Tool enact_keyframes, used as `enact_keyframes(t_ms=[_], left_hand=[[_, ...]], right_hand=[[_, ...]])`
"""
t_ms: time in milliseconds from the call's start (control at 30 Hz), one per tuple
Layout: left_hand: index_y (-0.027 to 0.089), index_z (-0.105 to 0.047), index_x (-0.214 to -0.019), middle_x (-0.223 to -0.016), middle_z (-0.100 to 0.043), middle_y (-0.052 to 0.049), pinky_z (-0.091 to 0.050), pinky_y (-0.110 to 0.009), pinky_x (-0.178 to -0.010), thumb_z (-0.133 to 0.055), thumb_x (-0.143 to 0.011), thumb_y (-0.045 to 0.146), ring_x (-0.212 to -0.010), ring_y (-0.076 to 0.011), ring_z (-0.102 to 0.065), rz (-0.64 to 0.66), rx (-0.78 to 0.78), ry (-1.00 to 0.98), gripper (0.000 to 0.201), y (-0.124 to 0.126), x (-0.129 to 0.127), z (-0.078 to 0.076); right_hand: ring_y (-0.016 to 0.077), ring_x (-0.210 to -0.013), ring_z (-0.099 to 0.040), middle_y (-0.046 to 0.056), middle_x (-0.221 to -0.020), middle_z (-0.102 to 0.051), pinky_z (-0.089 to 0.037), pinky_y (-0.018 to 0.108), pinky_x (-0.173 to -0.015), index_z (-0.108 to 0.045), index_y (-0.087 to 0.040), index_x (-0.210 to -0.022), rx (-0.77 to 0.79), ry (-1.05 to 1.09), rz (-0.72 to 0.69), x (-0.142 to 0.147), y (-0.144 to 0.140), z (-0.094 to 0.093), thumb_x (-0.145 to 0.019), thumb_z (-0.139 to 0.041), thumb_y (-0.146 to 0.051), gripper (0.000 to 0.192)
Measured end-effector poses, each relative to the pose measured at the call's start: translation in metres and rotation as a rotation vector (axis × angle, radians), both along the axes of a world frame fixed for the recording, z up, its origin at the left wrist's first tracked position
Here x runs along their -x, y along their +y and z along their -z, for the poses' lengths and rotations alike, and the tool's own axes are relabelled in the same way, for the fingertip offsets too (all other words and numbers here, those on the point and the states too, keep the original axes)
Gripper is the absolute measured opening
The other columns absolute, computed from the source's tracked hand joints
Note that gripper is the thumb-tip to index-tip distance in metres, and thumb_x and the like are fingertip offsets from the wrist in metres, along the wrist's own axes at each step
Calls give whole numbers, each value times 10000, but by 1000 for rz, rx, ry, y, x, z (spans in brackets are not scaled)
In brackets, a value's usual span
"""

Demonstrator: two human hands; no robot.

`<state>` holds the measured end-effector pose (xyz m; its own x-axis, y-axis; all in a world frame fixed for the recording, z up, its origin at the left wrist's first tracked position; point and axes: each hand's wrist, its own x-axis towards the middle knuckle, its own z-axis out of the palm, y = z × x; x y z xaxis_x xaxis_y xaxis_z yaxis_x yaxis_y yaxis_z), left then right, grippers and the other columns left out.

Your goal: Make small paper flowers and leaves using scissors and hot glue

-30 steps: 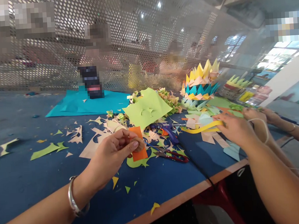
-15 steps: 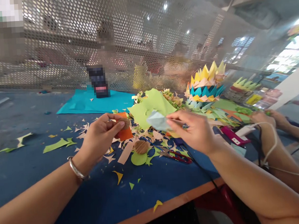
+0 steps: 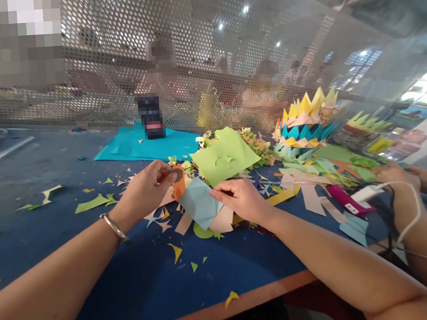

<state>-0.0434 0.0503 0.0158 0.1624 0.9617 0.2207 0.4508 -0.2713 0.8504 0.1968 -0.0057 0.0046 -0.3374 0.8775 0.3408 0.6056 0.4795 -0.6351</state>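
My left hand (image 3: 146, 190) pinches a small dark round disc (image 3: 178, 174) between thumb and fingertips, with a piece of orange paper (image 3: 179, 190) just behind it. Whether the fingers also grip the orange paper, I cannot tell. A light blue paper square (image 3: 200, 204) is held at its right corner by my right hand (image 3: 243, 199), its left edge close to the orange paper. Below the square, part of a green paper circle (image 3: 202, 230) shows among pale pink scraps. Red scissor handles lie mostly hidden under my right wrist.
Behind my hands a green sheet (image 3: 224, 157) tops a scrap heap. Turquoise paper (image 3: 119, 149) lies back left, a blurred-out phone-like object (image 3: 151, 118) on it. A tiered paper piece (image 3: 305, 130), a magenta power bank (image 3: 349, 202) and another person's hands (image 3: 397, 175) are at right.
My right hand has moved left and lower, bringing the light blue paper close to my left hand, its face turned toward me. The paper now covers the round brown piece on the table.
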Motion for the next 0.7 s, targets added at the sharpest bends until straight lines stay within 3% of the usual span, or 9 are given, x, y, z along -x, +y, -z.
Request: enact_keyframes(t_ms=[100,167,267,367,467,567,700], left_hand=[[255,-610,-732,-816,-706,-70,-387,-346,-654,-687,-793,407,-772,-289,-624,-62,-77,136,181,0,1,0],[247,-633,-820,-956,-740,-93,-449,-386,-734,-644,-828,433,-880,-312,-658,-98,-112,102,187,1,0,-1],[231,-628,-889,-1070,-749,-88,-492,-420,-889,-643,-856,443,-1033,-294,-670,-47,-65,-238,215,-2,-4,-2],[214,-615,-818,-1009,-746,-59,-478,-398,-979,-706,-839,411,-1059,-245,-663,156,77,-481,218,-10,-10,-1],[199,-613,-774,-921,-725,-50,-497,-387,-946,-756,-808,417,-981,-226,-665,349,196,-441,263,-18,-18,2],[194,-626,-814,-856,-700,-42,-519,-394,-888,-758,-811,430,-900,-221,-672,373,200,-387,270,-22,-22,6],[205,-639,-858,-1225,-670,-107,-515,-395,-912,-711,-849,428,-1047,-245,-654,268,14,-335,235,-25,-22,3]], right_hand=[[133,-592,-488,-6,-618,-513,-360,267,-579,-601,-181,-657,-168,-16,4,-2,-1,0,-1008,-526,-344,394],[161,-663,-563,37,-704,-604,-418,275,-619,-665,-179,-740,-245,33,3,-4,0,1,-1006,-537,-348,340],[169,-674,-580,54,-732,-612,-435,275,-612,-697,-167,-788,-248,123,19,-6,3,3,-998,-555,-368,323],[158,-655,-542,27,-684,-560,-410,267,-608,-681,-163,-755,-204,164,49,-10,7,5,-993,-562,-379,342],[134,-612,-482,-3,-643,-514,-375,255,-580,-651,-170,-713,-139,192,70,-12,8,6,-987,-567,-397,365],[116,-562,-427,-24,-607,-478,-341,248,-537,-652,-173,-707,-90,197,84,-12,8,6,-978,-577,-413,370],[116,-569,-451,-18,-619,-506,-362,245,-548,-665,-169,-738,-134,208,73,-9,4,3,-984,-577,-375,333]])
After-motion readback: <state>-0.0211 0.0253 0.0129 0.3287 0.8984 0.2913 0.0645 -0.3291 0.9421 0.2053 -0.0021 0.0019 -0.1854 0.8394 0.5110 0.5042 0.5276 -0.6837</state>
